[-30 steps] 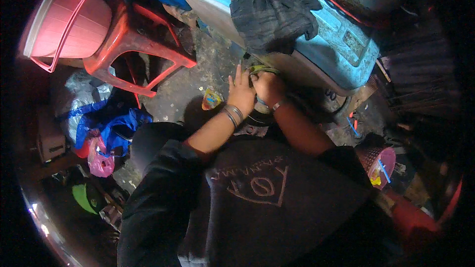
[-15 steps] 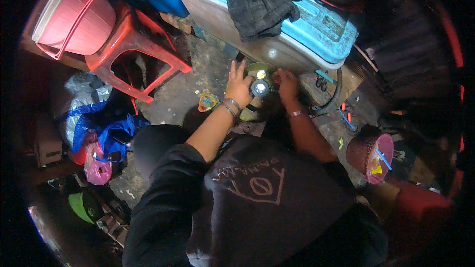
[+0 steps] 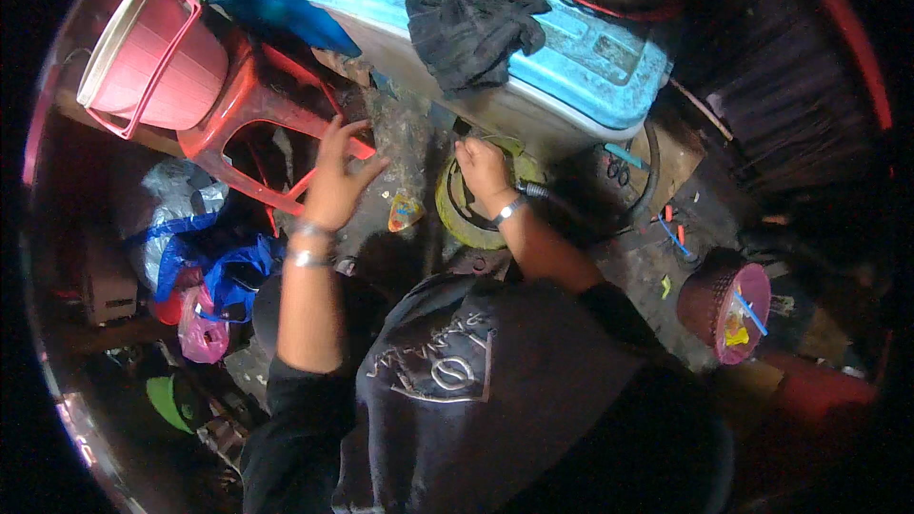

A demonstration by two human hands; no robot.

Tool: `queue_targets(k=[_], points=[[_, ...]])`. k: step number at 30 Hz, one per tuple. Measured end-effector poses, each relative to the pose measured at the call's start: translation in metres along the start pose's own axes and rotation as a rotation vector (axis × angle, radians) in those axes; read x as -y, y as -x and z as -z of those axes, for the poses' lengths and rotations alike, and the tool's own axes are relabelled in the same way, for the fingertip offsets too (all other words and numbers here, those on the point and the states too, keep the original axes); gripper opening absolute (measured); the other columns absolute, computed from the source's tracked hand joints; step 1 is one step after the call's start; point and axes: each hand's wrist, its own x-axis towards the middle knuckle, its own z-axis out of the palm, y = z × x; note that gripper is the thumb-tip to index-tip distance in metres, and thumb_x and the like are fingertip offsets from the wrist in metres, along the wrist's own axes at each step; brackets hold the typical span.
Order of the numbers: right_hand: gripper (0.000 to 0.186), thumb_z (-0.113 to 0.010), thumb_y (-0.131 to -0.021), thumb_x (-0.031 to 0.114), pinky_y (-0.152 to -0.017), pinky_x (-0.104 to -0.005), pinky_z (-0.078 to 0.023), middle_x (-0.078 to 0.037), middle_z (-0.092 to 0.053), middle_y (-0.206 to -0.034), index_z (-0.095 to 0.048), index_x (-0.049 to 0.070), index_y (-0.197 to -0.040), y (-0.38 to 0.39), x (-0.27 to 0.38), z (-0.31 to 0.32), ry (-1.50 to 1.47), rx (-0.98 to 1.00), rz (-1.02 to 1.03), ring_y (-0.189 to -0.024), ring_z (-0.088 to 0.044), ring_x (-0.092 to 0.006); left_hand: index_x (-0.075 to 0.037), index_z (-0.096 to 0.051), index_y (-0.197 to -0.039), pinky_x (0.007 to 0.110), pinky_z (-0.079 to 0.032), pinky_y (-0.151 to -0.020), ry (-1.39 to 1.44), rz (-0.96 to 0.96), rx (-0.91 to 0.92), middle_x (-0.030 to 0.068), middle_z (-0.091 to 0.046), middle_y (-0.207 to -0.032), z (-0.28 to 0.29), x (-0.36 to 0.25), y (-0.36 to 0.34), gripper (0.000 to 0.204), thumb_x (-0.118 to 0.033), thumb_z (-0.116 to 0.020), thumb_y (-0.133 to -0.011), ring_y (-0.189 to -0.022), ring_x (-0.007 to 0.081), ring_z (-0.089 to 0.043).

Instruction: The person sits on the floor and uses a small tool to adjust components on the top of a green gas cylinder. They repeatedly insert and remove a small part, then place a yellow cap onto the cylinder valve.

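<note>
My left hand (image 3: 341,179) is raised in front of the red stool, fingers apart, holding nothing. My right hand (image 3: 484,171) is closed over the top of a squat green gas cylinder (image 3: 457,225). Whatever its fingers hold, if anything, is hidden. A hose (image 3: 564,202) with a ribbed silvery end comes out beside the right wrist and runs right into shadow. The middle of the cylinder top is covered by my hand and forearm. A small yellow triangular packet (image 3: 406,212) lies on the floor left of the cylinder.
Beyond the cylinder stands a storage box with a blue lid (image 3: 590,71), a dark cloth (image 3: 471,24) draped on it. A pink bucket (image 3: 162,62) sits on a red stool (image 3: 224,138) at left. Plastic bags (image 3: 186,219) lie below; a pink basket (image 3: 709,309) stands right.
My left hand has moved off the cylinder, to the left, and opened. My right hand has moved left over the cylinder top. The round metal-faced part seen between my hands is now out of sight.
</note>
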Motion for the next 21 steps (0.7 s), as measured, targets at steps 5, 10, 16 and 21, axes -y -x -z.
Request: queue_targets(k=[5, 10, 16, 21], points=[[0.027, -0.069, -0.084, 0.026, -0.063, -0.0446, -0.044, -0.018, -0.058, -0.074, -0.055, 0.004, -0.078, 0.002, -0.013, 0.029, 0.03, 0.19, 0.026, -0.074, -0.058, -0.0374, -0.002, -0.052, -0.128, 0.038, -0.036, -0.107, 0.031, 0.261, 0.09, 0.0182, -0.051, -0.138, 0.092, -0.006, 0.074, 0.055, -0.008, -0.075, -0.079, -0.132, 0.0302, -0.046], [0.03, -0.069, -0.085, 0.032, -0.065, -0.0453, -0.05, -0.019, -0.064, -0.088, -0.061, 0.005, -0.095, 0.04, -0.033, 0.101, 0.393, 0.138, 0.073, -0.078, -0.062, -0.0407, -0.001, -0.057, -0.121, 0.037, -0.043, -0.099, -0.054, 0.378, 0.236, 0.0183, -0.06, -0.125, 0.075, -0.019, 0.111, 0.048, -0.016, -0.076, -0.079, -0.12, 0.0313, -0.055], [0.028, -0.064, -0.089, 0.031, -0.066, -0.0485, -0.049, -0.021, -0.063, -0.085, -0.059, 0.003, -0.093, 0.069, -0.059, 0.139, 0.361, 0.41, -0.233, -0.08, -0.063, -0.0382, -0.006, -0.062, -0.107, 0.044, -0.041, -0.093, -0.374, -0.393, 0.37, 0.0133, -0.062, -0.1, -0.097, -0.025, 0.076, 0.049, -0.041, -0.074, -0.075, -0.102, 0.0327, -0.056], [0.03, -0.061, -0.091, 0.031, -0.07, -0.0461, -0.049, -0.022, -0.063, -0.086, -0.058, 0.002, -0.095, 0.062, -0.062, 0.136, 0.336, 0.468, -0.244, -0.083, -0.063, -0.0376, -0.013, -0.067, -0.094, 0.044, -0.037, -0.092, -0.528, -0.733, 0.467, 0.0055, -0.06, -0.092, -0.178, -0.005, 0.058, 0.032, -0.043, -0.059, -0.086, -0.098, 0.0251, -0.055]])
